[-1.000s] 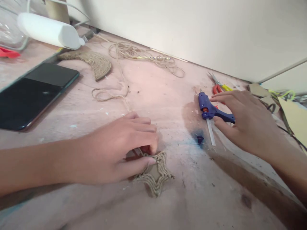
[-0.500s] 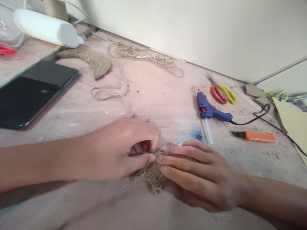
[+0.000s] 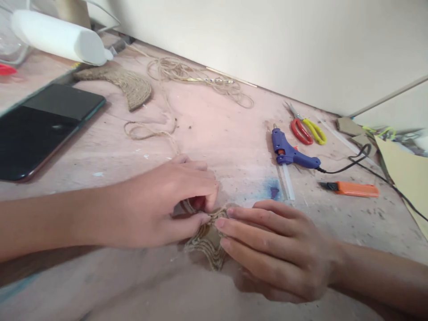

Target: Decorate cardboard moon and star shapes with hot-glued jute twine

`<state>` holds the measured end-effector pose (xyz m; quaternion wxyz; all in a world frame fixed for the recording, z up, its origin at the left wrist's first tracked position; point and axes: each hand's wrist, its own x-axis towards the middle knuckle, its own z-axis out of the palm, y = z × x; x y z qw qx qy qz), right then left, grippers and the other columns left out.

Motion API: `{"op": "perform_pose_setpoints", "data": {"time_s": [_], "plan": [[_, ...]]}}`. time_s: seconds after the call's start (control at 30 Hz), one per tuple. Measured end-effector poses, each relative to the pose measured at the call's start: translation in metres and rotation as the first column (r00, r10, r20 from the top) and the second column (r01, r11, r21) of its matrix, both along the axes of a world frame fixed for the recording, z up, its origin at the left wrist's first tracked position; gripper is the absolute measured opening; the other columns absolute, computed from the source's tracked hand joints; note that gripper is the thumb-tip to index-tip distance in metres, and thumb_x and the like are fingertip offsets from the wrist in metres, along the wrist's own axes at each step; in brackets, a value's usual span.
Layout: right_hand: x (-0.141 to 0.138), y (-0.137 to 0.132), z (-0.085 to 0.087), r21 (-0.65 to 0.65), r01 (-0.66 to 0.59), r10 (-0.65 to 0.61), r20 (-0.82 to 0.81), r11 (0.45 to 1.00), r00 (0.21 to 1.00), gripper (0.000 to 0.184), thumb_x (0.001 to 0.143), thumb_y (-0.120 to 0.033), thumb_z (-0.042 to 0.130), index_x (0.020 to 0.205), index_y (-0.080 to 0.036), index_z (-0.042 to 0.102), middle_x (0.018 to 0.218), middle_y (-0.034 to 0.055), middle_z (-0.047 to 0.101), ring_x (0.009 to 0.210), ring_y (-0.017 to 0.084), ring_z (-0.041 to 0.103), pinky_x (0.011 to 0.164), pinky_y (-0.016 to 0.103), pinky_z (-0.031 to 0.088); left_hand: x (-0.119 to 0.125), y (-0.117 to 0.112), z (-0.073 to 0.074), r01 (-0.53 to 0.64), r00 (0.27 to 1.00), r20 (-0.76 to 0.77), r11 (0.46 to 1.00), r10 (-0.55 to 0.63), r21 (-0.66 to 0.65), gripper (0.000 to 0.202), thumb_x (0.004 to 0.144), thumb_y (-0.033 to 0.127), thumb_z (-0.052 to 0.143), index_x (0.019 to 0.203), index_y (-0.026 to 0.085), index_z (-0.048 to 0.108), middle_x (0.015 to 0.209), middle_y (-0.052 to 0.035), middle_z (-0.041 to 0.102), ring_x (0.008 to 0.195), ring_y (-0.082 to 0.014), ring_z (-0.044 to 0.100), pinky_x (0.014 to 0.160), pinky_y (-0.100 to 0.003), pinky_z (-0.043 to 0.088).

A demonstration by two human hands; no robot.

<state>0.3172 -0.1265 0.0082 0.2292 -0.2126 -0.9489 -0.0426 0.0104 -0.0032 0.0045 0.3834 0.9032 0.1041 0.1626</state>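
A small star-shaped piece wrapped in jute twine (image 3: 207, 246) lies on the pinkish wooden table (image 3: 234, 142). My left hand (image 3: 167, 207) curls over its upper left, thumb and fingers pinching the twine at the star's top. My right hand (image 3: 274, 247) lies on the star's right side, fingers stretched flat and pressing on it. Most of the star is hidden under both hands. A strand of loose twine (image 3: 150, 129) runs from my left hand back to a tangled coil (image 3: 187, 73).
A blue glue gun (image 3: 289, 154) with black cord, red and yellow scissors (image 3: 306, 129) and an orange cutter (image 3: 354, 189) lie right of centre. A black phone (image 3: 43, 129), a twine-wrapped crescent (image 3: 130, 87) and a white cylinder (image 3: 56, 38) sit at left. Cardboard scraps (image 3: 401, 165) lie far right.
My right hand left the glue gun on the table and came over to the star, where its fingers now press flat. My left hand stayed pinched on the twine.
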Motion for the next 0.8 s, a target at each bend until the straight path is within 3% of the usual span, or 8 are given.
{"op": "perform_pose_setpoints", "data": {"time_s": [0.2,0.3,0.37,0.4,0.47,0.57,0.7,0.8], "plan": [[-0.005,0.0,-0.001,-0.019,-0.016,0.017,0.055,1.0,0.998,0.054,0.141,-0.031,0.039,0.155,-0.019,0.09,0.154,0.0021,0.098,0.147,0.024,0.082,0.125,0.044,0.059,-0.004,0.001,-0.002,0.029,0.999,0.045,1.0,-0.028,-0.013,0.02,0.11,0.009,0.066,0.107,0.028,0.062,0.099,0.0048,0.073,0.094,-0.0233,0.066,0.092,-0.042,0.041],[0.004,0.005,0.002,-0.081,-0.044,0.044,-0.008,0.996,0.999,0.05,0.141,-0.036,0.042,0.155,-0.012,0.084,0.154,0.0098,0.097,0.149,0.026,0.085,0.125,0.042,0.064,-0.005,0.003,0.002,0.087,0.996,0.026,0.996,-0.087,-0.021,0.026,0.102,0.011,0.077,0.112,0.029,0.06,0.103,0.0052,0.072,0.094,-0.0228,0.067,0.091,-0.041,0.043],[0.022,0.017,0.008,-0.076,0.046,-0.051,-0.064,0.996,0.997,0.039,0.137,-0.038,0.052,0.153,-0.016,0.081,0.151,0.0132,0.097,0.147,0.028,0.088,0.12,0.043,0.07,-0.005,0.004,0.004,0.097,0.995,0.017,0.995,-0.097,-0.014,0.036,0.094,0.009,0.082,0.113,0.029,0.059,0.105,0.006,0.071,0.093,-0.0214,0.068,0.091,-0.039,0.045],[0.035,0.026,0.012,-0.06,0.148,-0.152,-0.061,0.987,0.987,0.031,0.134,-0.035,0.059,0.151,-0.02,0.08,0.149,0.0129,0.096,0.143,0.03,0.089,0.116,0.045,0.072,-0.004,0.004,0.004,0.095,0.995,0.027,0.995,-0.095,-0.007,0.038,0.092,0.009,0.083,0.114,0.029,0.058,0.105,0.0061,0.07,0.093,-0.0208,0.067,0.091,-0.039,0.045],[0.066,0.046,0.018,0.022,0.459,-0.457,-0.068,0.888,0.887,0.022,0.125,-0.031,0.07,0.145,-0.034,0.079,0.134,0.0068,0.094,0.122,0.034,0.09,0.103,0.051,0.074,-0.005,0.004,0.002,0.088,0.995,0.046,0.996,-0.088,0.013,0.038,0.095,0.012,0.084,0.114,0.029,0.057,0.104,0.0058,0.069,0.092,-0.0205,0.066,0.089,-0.038,0.046],[0.113,0.073,0.022,0.043,0.672,-0.674,0.056,0.739,0.737,0.035,0.113,-0.02,0.067,0.143,-0.03,0.082,0.136,0.0144,0.091,0.129,0.046,0.086,0.093,0.059,0.071,-0.009,0.003,0.0,0.069,0.997,0.037,0.996,-0.072,0.064,0.036,0.101,0.016,0.088,0.117,0.03,0.058,0.105,0.0051,0.072,0.094,-0.0215,0.069,0.088,-0.038,0.047],[0.146,0.081,0.013,0.037,0.739,-0.727,0.219,0.672,0.651,0.03,0.112,-0.024,0.063,0.131,-0.029,0.087,0.138,0.016,0.095,0.121,0.044,0.089,0.085,0.055,0.07,-0.012,0.002,-0.001,0.066,0.998,0.014,0.994,-0.067,0.09,0.036,0.107,0.029,0.089,0.13,0.032,0.062,0.114,0.002,0.077,0.103,-0.0248,0.076,0.09,-0.04,0.051],[0.148,0.073,0.006,0.028,0.767,-0.747,0.253,0.641,0.615,0.035,0.107,-0.026,0.069,0.138,-0.028,0.085,0.147,0.016,0.094,0.109,0.039,0.09,0.079,0.05,0.067,-0.01,0.003,0.001,0.101,0.995,0.006,0.987,-0.103,0.122,0.049,0.104,0.035,0.094,0.141,0.031,0.063,0.122,0.0001,0.082,0.108,-0.0274,0.08,0.095,-0.043,0.052]]}}
